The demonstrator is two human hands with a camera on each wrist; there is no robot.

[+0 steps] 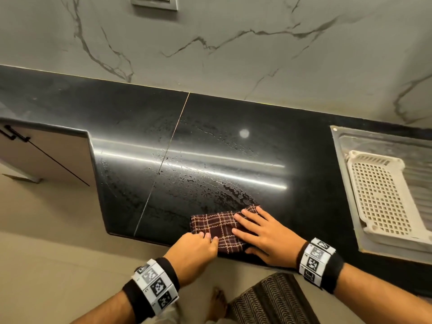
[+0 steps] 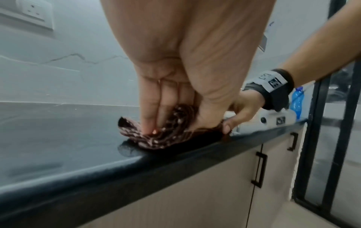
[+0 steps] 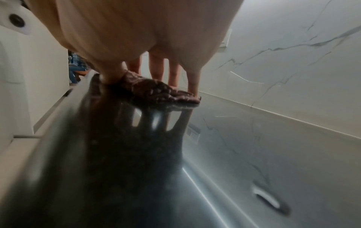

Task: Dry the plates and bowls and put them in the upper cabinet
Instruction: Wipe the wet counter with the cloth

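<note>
A folded dark maroon checked cloth (image 1: 217, 226) lies on the black countertop (image 1: 210, 141) close to its front edge. My right hand (image 1: 247, 230) rests flat on the cloth's right half with straight, spread fingers. My left hand (image 1: 211, 238) pinches the cloth's near left edge. In the left wrist view the cloth (image 2: 166, 138) bunches up between my left hand's (image 2: 171, 128) fingers (image 2: 148, 123) and thumb. In the right wrist view my right hand (image 3: 156, 74) presses its fingertips (image 3: 193, 88) onto the cloth (image 3: 156, 91). No plate or bowl is in view.
Water drops cover the middle of the counter. An empty white perforated basket (image 1: 378, 195) sits on the steel drainboard (image 1: 346, 146) at the right. A marble wall with a socket plate (image 1: 153, 2) stands behind. Lower cabinet doors (image 2: 215, 192) and a floor mat (image 1: 268, 300) lie below.
</note>
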